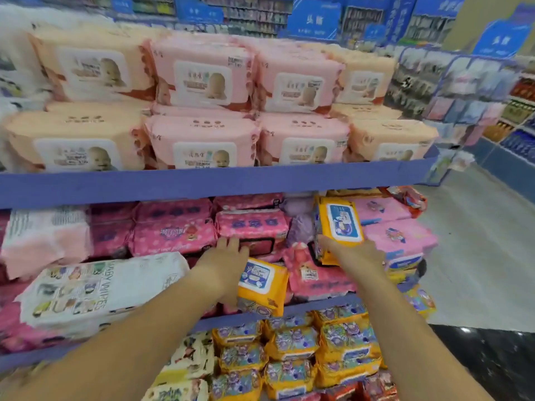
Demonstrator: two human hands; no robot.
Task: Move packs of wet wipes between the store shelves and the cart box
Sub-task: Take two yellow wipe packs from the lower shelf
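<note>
My right hand (pixel 351 257) grips a yellow wipes pack with a blue-and-white lid (pixel 340 227), held upright at the middle shelf (pixel 318 306). My left hand (pixel 228 264) lies on a second yellow pack (pixel 262 285) that rests on the shelf's front edge, thumb curled along the pack's left side, fingertips reaching toward a dark pink pack (pixel 252 227) behind it. No cart box is in view.
The top shelf (pixel 202 180) holds stacked peach and pale pink baby wipes. A white "Baby Wipes" pack (pixel 101 287) lies left on the middle shelf. Several yellow packs (pixel 292 351) fill the shelf below. A grey aisle floor (pixel 477 250) opens to the right.
</note>
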